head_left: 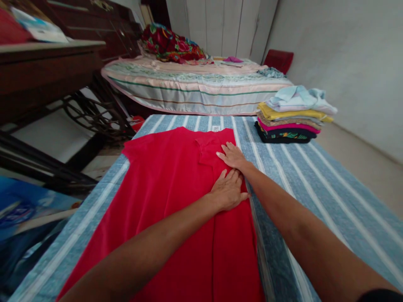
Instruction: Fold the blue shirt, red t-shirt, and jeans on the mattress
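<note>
A red short-sleeved garment (pixel 170 184) lies spread on a blue and white striped cloth. Its right side is folded inward, and the sleeve on that side lies on top of the body. My left hand (pixel 228 191) rests flat on the folded strip, fingers spread. Just beyond it, my right hand (pixel 233 156) presses near the folded sleeve at the garment's right edge, also with fingers apart. Neither hand grasps the fabric. The far sleeve on the left lies stretched out, and the lower end runs out of view.
A stack of folded clothes (pixel 288 117) stands at the back right of the striped surface (pixel 315 188). Behind is a bed (pixel 195 88) with a floral blanket (pixel 173 44). To the left stands a wooden sewing table (pixel 47 63) with an iron frame below. A red chair (pixel 278 61) is by the wall.
</note>
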The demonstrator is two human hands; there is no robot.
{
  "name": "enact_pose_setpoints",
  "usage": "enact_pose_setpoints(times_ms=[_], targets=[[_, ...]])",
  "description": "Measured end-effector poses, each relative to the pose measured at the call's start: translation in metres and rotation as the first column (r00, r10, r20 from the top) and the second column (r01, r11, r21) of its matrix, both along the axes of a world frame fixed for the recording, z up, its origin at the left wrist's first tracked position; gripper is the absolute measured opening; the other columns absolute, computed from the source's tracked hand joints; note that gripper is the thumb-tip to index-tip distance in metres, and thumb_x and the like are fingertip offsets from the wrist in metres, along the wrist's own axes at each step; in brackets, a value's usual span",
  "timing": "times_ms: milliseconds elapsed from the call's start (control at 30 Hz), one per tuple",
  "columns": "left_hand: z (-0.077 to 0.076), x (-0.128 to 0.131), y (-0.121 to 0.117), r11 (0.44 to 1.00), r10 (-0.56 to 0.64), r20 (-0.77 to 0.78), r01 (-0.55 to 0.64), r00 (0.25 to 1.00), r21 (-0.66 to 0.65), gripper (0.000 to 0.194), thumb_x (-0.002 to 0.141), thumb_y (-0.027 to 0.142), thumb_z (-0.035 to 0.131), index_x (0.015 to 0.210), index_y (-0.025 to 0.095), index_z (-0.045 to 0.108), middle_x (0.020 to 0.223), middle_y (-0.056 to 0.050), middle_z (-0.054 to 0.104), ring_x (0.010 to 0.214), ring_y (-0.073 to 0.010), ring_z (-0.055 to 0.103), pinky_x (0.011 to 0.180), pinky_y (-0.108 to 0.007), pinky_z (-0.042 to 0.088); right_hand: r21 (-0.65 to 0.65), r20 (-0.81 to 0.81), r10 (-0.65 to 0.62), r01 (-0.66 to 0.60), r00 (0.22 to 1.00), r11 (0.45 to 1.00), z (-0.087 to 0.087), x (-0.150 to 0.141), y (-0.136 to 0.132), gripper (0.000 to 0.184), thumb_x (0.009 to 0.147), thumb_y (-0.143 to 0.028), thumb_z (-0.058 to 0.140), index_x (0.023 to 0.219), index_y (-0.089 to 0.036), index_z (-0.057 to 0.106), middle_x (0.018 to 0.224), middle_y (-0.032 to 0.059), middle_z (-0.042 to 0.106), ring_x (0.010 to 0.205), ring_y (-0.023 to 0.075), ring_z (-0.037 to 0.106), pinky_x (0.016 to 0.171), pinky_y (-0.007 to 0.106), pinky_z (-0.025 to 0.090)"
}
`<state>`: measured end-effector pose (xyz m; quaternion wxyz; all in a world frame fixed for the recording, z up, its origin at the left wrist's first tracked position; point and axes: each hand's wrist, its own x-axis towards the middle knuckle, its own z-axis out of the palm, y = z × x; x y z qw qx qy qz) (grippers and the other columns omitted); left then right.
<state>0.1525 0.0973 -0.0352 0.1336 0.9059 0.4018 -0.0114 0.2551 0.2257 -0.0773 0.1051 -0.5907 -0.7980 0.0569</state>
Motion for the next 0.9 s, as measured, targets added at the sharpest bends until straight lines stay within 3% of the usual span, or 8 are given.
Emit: enact_pose_setpoints(times_ms=[133,333,467,600,733,900], targets=[[-0.006,-0.003,-0.018,1.000,-0.025,0.010,0.025,1.000,0.006,0.076,0.087,0.061,0.022,0.142,0.009,0.021,0.151,-0.017,0.019,0.139,-0.0270,0.013,0.110,-0.045,0.012,0.020,-0.003,0.009,-0.009,1.000,1.000,0.004,-0.001,-0.002,0.067,0.093,-0.056,0.025,0.137,-0.008,0.038,0.143,0.0188,0.031,0.134,0.0296,0.024,0.108,0.043,0.020],[-0.014,-0.006,-0.019,0.996,-0.056,0.061,0.051,0.997,0.073,0.075,0.087,0.062,0.025,0.142,0.012,0.021,0.149,-0.016,0.024,0.137,-0.0290,0.018,0.108,-0.048,0.017,0.111,-0.046,-0.026,0.031,0.999,0.993,0.016,-0.007,-0.027,0.067,0.094,-0.054,0.023,0.138,-0.004,0.035,0.141,0.0214,0.033,0.133,0.0292,0.025,0.108,0.042,0.019],[-0.008,-0.007,-0.030,0.996,-0.061,0.062,0.057,0.996,0.062,0.070,0.088,0.058,0.028,0.142,0.014,0.021,0.147,-0.013,0.029,0.134,-0.0273,0.025,0.107,-0.047,0.020,0.028,-0.083,-0.018,0.020,0.996,0.999,0.010,-0.009,-0.049,0.072,0.093,-0.057,0.019,0.136,-0.003,0.038,0.140,0.0197,0.037,0.133,0.0266,0.028,0.108,0.037,0.021],[-0.007,-0.010,-0.041,0.993,-0.067,0.070,0.060,0.995,0.098,0.070,0.089,0.057,0.028,0.142,0.012,0.021,0.148,-0.014,0.026,0.134,-0.0269,0.024,0.108,-0.047,0.019,-0.014,-0.049,-0.027,0.026,0.998,1.000,0.003,-0.007,-0.056,0.074,0.092,-0.059,0.024,0.137,-0.001,0.037,0.143,0.0211,0.030,0.135,0.0284,0.023,0.110,0.038,0.017],[-0.011,-0.014,-0.047,0.988,-0.095,0.078,0.084,0.992,0.132,0.066,0.090,0.054,0.027,0.141,0.012,0.024,0.147,-0.013,0.030,0.133,-0.0267,0.027,0.107,-0.048,0.020,-0.007,-0.046,-0.021,0.020,0.999,1.000,0.003,-0.006,-0.055,0.071,0.093,-0.057,0.025,0.137,-0.002,0.038,0.143,0.0205,0.031,0.134,0.0281,0.024,0.110,0.038,0.017],[-0.015,-0.021,-0.058,0.985,-0.128,0.072,0.118,0.989,0.124,0.064,0.091,0.054,0.025,0.141,0.014,0.025,0.149,-0.012,0.026,0.137,-0.0251,0.018,0.108,-0.047,0.017,0.052,-0.067,-0.010,0.013,0.998,0.999,0.005,-0.007,-0.061,0.066,0.094,-0.051,0.030,0.136,-0.001,0.038,0.142,0.0212,0.033,0.134,0.0274,0.024,0.110,0.039,0.016]])
